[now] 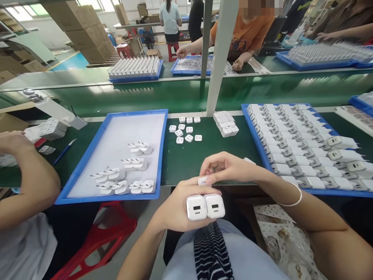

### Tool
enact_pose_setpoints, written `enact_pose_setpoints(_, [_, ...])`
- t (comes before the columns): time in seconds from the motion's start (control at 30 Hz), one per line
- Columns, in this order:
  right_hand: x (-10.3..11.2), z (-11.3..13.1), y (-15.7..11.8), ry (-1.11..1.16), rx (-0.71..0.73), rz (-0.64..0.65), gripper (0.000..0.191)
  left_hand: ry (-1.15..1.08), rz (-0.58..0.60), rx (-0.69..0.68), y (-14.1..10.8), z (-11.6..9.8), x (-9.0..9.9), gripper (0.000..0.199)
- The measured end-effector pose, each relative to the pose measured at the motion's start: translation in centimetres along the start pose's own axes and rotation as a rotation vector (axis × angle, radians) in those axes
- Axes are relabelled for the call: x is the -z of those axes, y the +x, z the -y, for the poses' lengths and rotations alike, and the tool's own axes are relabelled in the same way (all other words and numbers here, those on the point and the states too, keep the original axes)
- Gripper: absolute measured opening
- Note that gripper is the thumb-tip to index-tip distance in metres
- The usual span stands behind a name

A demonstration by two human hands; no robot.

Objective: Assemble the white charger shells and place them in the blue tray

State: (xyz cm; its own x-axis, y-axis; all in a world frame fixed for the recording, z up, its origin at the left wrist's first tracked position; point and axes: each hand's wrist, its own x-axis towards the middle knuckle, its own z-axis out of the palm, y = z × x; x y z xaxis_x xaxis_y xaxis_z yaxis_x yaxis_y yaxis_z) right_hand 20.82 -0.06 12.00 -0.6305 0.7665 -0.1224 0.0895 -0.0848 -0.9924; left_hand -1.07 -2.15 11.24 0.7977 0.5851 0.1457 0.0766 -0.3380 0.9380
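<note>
Two white USB charger plugs (197, 208) sit side by side in my left hand (176, 204), their port ends turned toward me. The fingers are wrapped round them. Just above, my right hand (233, 167) pinches a small white piece (202, 181) with grey marking, against the top of the left hand. Whether it is part of another plug I cannot tell. Beyond my hands lie several loose white end caps (189, 138) with port slots. To their right, more caps are packed in a block (225, 124).
At left, a blue-rimmed tray (164, 147) holds several pronged plugs (141, 186). Another blue tray (256, 138) at right is filled with rows of chargers. A metal post (218, 58) rises at the bench's back edge. A neighbour's arm (29, 175) rests at far left.
</note>
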Motion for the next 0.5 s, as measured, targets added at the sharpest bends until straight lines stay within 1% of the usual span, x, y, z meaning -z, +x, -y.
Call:
enact_pose_setpoints(0.1, [-0.2,-0.2,-0.4,-0.103,0.061,-0.093,0.021,-0.178,0.031,0.043,-0.3,0.5,0.1,0.049])
enact_pose_setpoints(0.17, [-0.3,0.0,-0.8,-0.227,0.121,-0.166,0.018,-0.258,0.017,0.059,-0.3,0.9,0.2,0.053])
enact_pose_setpoints(0.2, [-0.3,0.2,-1.0,-0.291,0.146,-0.204,0.016,-0.259,0.0,0.065,-0.3,1.1,0.2,0.053])
enact_pose_setpoints(0.27, [-0.2,0.8,-1.5,-0.404,0.169,-0.284,0.014,-0.2,-0.048,0.079,0.0,1.3,0.1,0.051])
enact_pose_setpoints(0.37, [0.0,1.7,-2.7,-0.53,0.162,-0.405,0.015,-0.092,-0.141,0.075,0.4,1.3,0.0,0.046])
enact_pose_setpoints(0.43, [0.1,2.3,-3.7,-0.558,0.152,-0.423,0.015,-0.032,-0.191,0.061,0.6,1.2,-0.2,0.043])
enact_pose_setpoints(0.5, [0.0,2.7,-4.4,-0.538,0.143,-0.379,0.017,0.027,-0.226,0.05,0.8,1.2,-0.3,0.042])
